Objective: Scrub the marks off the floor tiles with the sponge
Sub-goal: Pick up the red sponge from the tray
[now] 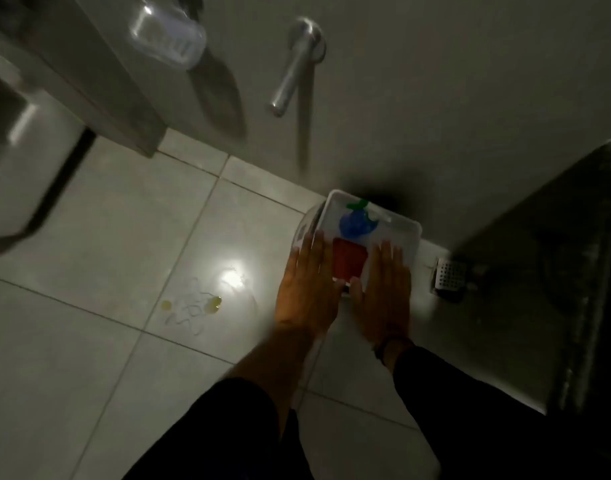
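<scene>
A white plastic basket stands on the floor against the wall. Inside it lie a red rectangular sponge and a blue bottle with a green top. My left hand and my right hand are held flat over the basket's near rim, fingers stretched out and apart, one on each side of the sponge. Neither hand holds anything. On the pale floor tiles to the left are scribbled marks with two yellowish spots, beside a bright glare spot.
A metal door handle sticks out of the wall or door above the basket. A clear soap dish hangs at upper left. A toilet fills the left edge. A perforated floor drain sits right of the basket, beside a dark step.
</scene>
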